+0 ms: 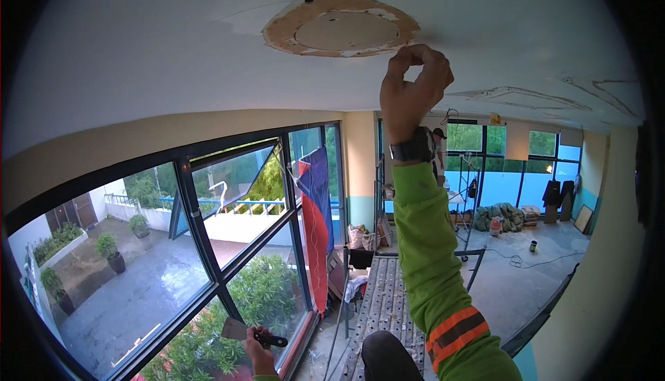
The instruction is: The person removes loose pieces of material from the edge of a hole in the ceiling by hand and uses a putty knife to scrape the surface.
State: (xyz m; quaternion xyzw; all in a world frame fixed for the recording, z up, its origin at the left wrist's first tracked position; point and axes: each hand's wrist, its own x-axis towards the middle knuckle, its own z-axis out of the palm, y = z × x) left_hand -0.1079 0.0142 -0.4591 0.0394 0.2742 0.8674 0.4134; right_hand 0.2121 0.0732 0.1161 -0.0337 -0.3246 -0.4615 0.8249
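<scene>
Overhead, a round patch (346, 31) sits in the white ceiling, ringed by a torn brown band with ragged edges. My right hand (415, 86) is raised to the near right edge of that ring, thumb and fingers pinched together. Whatever lies between those fingertips, if anything, is too small to make out. A dark watch (411, 148) circles my right wrist, below it a green sleeve with orange bands. Low down by the window, my left hand (259, 353) grips a putty knife (235, 329) by its black handle, the flat blade pointing left.
Below me runs a perforated metal scaffold plank (382, 291) with rails beside it. Large black-framed windows (239, 180) line the left, one pane tilted open. A red and blue cloth (315, 222) hangs there. Farther back are a person (438, 152), a green tarp heap (500, 217) and a floor cable (526, 262).
</scene>
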